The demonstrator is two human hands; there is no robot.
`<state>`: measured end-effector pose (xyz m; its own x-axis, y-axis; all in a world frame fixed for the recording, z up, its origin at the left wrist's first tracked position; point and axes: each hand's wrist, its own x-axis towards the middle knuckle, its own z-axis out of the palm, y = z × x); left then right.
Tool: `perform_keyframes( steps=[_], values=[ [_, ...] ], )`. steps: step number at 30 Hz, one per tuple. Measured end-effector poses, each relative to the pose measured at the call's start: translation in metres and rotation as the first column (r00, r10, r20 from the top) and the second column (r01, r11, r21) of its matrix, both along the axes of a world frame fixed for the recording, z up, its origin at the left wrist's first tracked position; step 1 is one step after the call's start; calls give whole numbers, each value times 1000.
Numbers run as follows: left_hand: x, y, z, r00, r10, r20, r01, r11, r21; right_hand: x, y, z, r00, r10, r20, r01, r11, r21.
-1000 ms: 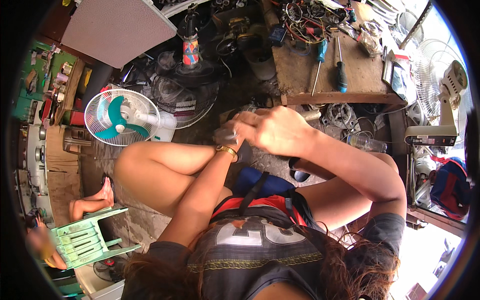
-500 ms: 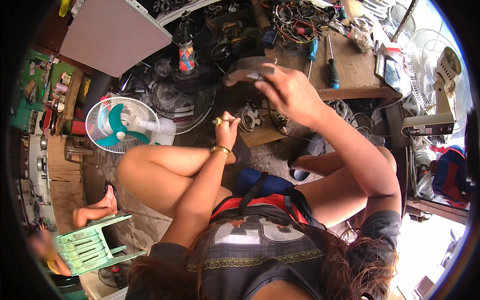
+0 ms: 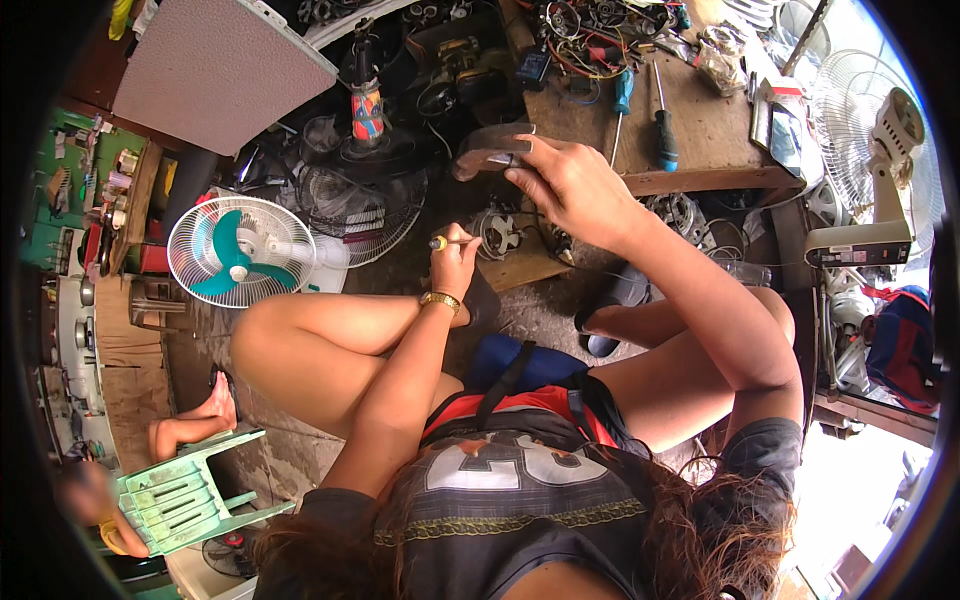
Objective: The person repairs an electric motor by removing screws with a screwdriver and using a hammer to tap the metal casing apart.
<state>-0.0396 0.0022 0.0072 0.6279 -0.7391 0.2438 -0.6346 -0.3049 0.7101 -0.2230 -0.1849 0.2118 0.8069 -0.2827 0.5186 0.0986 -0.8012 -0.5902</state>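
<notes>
My left hand (image 3: 455, 265), with a gold-coloured bracelet at the wrist, is closed round a thin tool with a yellow-and-black handle end (image 3: 438, 243). The tool's shaft points right, toward a round metal motor part (image 3: 499, 234) on a wooden board (image 3: 525, 270) on the floor; whether they touch I cannot tell. Above and right of it, my right hand (image 3: 575, 190) is raised and closed on a dark brown, curved, hammer-like tool (image 3: 490, 160). Fingers partly cover this tool, so its exact kind is unclear.
A wooden bench (image 3: 700, 130) at upper right holds screwdrivers (image 3: 665, 140) and tangled wires (image 3: 590, 45). A fan with teal blades (image 3: 238, 262) stands left, a white fan (image 3: 880, 150) right. Someone sits by a green chair (image 3: 180, 500) at lower left.
My right hand and the dark curved tool have come slightly down and left. My left hand keeps its place by the motor part. The whole view has shifted a little.
</notes>
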Motion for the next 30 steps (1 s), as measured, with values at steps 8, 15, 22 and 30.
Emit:
perform_keyframes(
  steps=[8, 15, 22, 30],
  values=[
    [-4, -3, 8, 998, -32, 50, 30, 999, 35, 5, 4, -5, 999, 13, -33, -15, 999, -51],
    [-9, -13, 9, 991, -53, 122, 35, 989, 145, 19, 25, -1, 948, 127, -291, -180, 970, -163],
    [10, -3, -19, 964, -95, 250, 76, 993, 87, 41, 40, -1, 880, 106, -463, -295, 886, -357],
    [9, -1, -24, 898, -35, 440, 43, 999, -9, 41, 61, 74, 968, 220, -121, -247, 921, -303]
  ],
)
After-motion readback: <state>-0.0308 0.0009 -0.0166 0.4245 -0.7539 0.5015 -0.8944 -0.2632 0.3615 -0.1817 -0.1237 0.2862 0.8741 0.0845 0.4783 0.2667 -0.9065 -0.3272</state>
